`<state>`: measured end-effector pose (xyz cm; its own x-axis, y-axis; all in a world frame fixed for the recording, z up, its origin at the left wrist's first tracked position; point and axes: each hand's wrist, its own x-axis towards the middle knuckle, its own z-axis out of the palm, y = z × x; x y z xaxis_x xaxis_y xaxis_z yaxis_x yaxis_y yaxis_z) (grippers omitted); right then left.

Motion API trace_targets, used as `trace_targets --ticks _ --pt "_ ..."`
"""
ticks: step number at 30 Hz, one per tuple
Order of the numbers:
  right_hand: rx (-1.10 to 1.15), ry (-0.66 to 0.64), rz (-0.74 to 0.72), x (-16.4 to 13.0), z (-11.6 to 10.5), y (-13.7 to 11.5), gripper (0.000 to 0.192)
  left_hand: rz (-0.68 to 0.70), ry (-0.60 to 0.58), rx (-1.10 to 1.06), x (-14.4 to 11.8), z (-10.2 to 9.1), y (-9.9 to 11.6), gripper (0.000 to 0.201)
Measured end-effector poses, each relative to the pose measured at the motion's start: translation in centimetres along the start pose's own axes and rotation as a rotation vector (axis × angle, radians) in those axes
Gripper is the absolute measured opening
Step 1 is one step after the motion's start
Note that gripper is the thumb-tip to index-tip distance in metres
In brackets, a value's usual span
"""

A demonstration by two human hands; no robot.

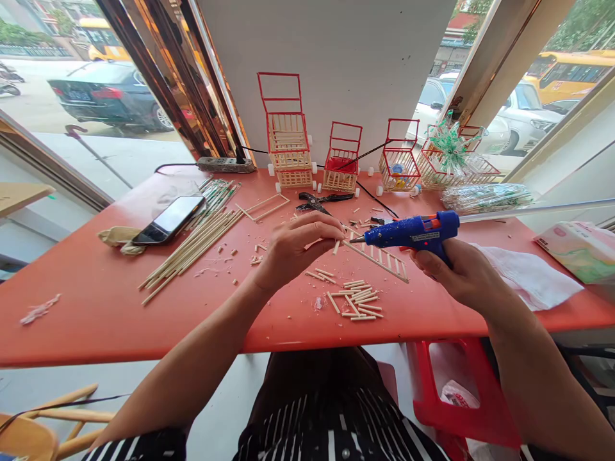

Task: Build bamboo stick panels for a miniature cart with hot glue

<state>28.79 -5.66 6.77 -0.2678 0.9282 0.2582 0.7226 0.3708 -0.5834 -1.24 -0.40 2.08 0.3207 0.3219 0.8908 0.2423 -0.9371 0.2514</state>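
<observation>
The red counter (86, 307) is the biggest thing here. Its near edge runs straight across, just in front of the person's lap. The left front part of it has lots of open room, with only one scrap of dried glue (39, 309) there. The right side is more crowded, with a white tissue (523, 275) reaching toward the edge.

At the back, against the white wall, stand four little stick carts (288, 150) in a row. The fourth one on the right has a green bow (449, 144) on it. A bundle of long sticks (192, 246) lies on the left, just beside one black phone (168, 219). One pair of scissors (319, 201) lies in front of the carts.

The right hand (461, 272) is wrapped tight around one blue glue gun (416, 232). Its tip points left, right at the stick ladder (379, 256).

The left hand (300, 246) is curled, its fingertips pinching one end of the stick ladder, which is tilted above the middle of the counter.

A small pile of short cut sticks (358, 301) lies under the hands, near the front edge. There are too many to count well.
</observation>
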Motion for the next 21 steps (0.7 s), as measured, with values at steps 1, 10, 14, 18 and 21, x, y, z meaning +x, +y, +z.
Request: trace_targets --ticks 1,10,14,18,21 --pt "0.001 0.0 0.001 -0.03 -0.01 0.02 0.048 0.001 0.002 0.002 0.0 0.0 -0.01 0.007" --pt "-0.004 0.0 0.0 -0.19 -0.09 0.11 0.051 -0.063 -0.011 0.009 0.07 -0.06 0.16 0.015" --pt "-0.005 0.003 0.01 -0.23 -0.14 0.22 0.05 -0.052 -0.004 -0.002 0.03 0.05 0.12 0.014" --pt "-0.011 0.007 0.017 -0.27 -0.07 0.32 0.05 0.0 0.016 -0.012 -0.01 0.19 0.1 0.009" --pt "-0.003 0.004 0.011 -0.29 -0.04 0.25 0.052 -0.006 0.01 -0.012 0.01 0.22 0.14 0.009"
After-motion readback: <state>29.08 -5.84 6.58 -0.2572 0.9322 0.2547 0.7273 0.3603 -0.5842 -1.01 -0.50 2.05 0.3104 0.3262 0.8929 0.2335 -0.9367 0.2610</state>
